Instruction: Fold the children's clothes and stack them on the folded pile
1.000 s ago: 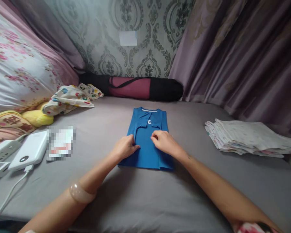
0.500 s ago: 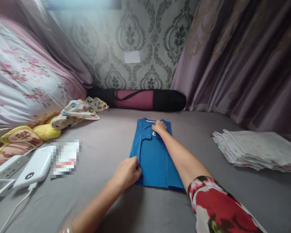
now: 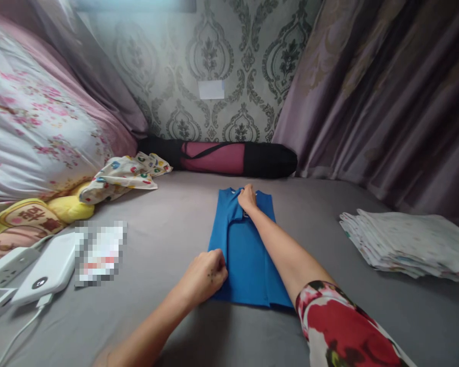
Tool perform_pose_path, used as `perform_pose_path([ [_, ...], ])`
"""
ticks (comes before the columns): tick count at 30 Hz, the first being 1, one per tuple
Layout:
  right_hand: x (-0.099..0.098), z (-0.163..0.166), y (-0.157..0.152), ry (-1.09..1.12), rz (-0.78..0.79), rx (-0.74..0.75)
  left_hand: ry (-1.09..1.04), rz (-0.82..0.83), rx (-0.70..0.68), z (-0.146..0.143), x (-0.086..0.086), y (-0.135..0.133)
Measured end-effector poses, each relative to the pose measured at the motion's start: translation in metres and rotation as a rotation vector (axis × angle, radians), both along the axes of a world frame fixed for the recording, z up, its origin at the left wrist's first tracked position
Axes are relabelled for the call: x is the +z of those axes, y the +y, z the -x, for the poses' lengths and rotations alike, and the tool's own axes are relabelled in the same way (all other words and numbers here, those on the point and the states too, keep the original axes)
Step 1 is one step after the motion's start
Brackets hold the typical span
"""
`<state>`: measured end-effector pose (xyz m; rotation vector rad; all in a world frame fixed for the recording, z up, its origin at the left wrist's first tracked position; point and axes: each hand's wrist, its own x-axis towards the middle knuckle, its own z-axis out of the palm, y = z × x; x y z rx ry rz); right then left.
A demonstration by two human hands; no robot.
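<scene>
A blue shirt [image 3: 246, 265] lies on the bed with its sides and a sleeve folded inward over the body. My left hand [image 3: 210, 272] is closed at the shirt's near left edge, its fingers curled on the cloth and mostly hidden from view. Up by the collar, my right hand [image 3: 247, 198] pinches the fabric, and the forearm crosses the shirt's right side. A bit of pale print shows just under that hand, while the middle of the neckline is covered.
Folded pale cloths [image 3: 409, 242] are stacked at right. A black and maroon long bag [image 3: 214, 158] lies against the wall. At left are a patterned cloth [image 3: 126, 178], a yellow plush [image 3: 72, 204], a white power bank [image 3: 48, 267], a power strip [image 3: 7, 272] and a blurred packet [image 3: 101, 252].
My right hand has shifted slightly up to the neckline and pulled cloth over it, covering the white collar stripe. My left hand stays at the near left edge. The view has shifted slightly.
</scene>
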<state>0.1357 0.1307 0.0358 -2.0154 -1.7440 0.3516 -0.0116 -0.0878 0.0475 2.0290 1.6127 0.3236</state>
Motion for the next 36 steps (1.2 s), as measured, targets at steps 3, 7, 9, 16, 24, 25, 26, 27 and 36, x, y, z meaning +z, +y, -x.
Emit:
perform_pose_path([
  [3,-0.003,0.001,-0.001,-0.031,0.007,0.016,-0.017,0.039,0.007,-0.001,-0.005,0.002],
  [7,-0.006,0.003,-0.005,-0.225,0.033,0.044,-0.037,0.04,-0.004,-0.001,-0.011,0.004],
  [9,-0.005,0.006,-0.007,-0.264,0.042,0.031,-0.026,0.019,-0.01,0.0,-0.013,0.004],
  [16,-0.003,0.023,-0.005,-0.362,-0.16,0.275,-0.051,-0.399,-0.109,0.012,-0.024,0.006],
  [24,-0.011,0.043,0.029,-0.257,-0.019,0.3,0.116,-0.463,-0.219,0.013,-0.039,0.005],
  [25,-0.013,0.044,0.034,-0.255,-0.011,0.294,0.164,-0.408,-0.208,0.013,-0.038,0.004],
  [26,-0.015,0.045,0.038,-0.254,-0.004,0.287,0.204,-0.356,-0.201,0.012,-0.036,0.004],
  [27,-0.016,0.046,0.041,-0.253,0.0,0.28,0.234,-0.31,-0.196,0.012,-0.034,0.004],
  [36,-0.035,0.059,0.049,-0.258,-0.06,0.219,0.278,-0.259,-0.182,0.019,-0.039,-0.001],
])
